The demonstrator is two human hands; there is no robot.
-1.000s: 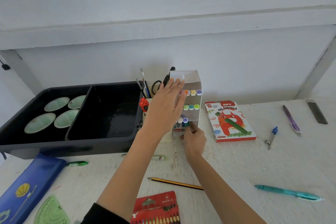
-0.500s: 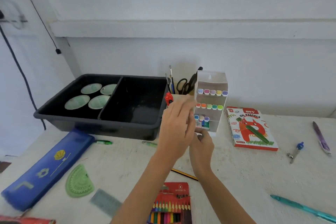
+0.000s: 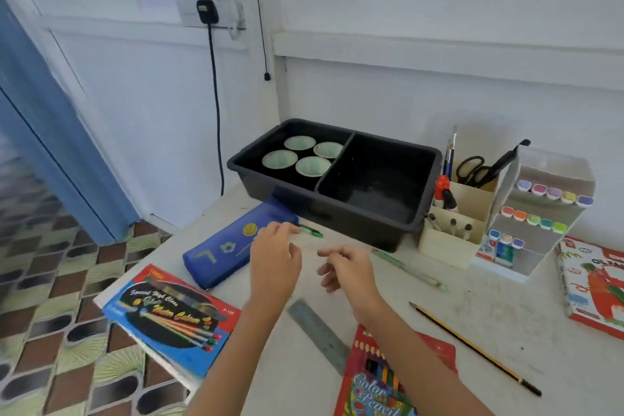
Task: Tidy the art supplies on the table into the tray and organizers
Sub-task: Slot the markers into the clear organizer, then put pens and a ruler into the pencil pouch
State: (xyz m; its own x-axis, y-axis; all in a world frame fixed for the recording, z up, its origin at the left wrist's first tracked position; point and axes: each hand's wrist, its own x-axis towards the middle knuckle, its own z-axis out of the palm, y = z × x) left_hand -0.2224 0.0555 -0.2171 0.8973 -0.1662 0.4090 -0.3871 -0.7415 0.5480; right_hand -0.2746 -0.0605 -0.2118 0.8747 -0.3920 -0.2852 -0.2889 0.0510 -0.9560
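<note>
My left hand hovers over the table with fingers relaxed, its fingertips close to a green pen and the blue pencil case. My right hand floats beside it, fingers loosely curled, holding nothing. The black two-part tray stands behind them, with several green dishes in its left half. To its right stand the beige desk organizer with scissors and brushes and the white marker rack filled with pastel markers.
Loose on the table: a watercolour box overhanging the left edge, a steel ruler, a coloured-pencil pack, a yellow-black pencil, a pale green pen and an oil pastel box. Tiled floor lies left.
Both hands have left the marker rack and moved left and down toward the pencil case. My head has turned left, so the rack now sits far right.
</note>
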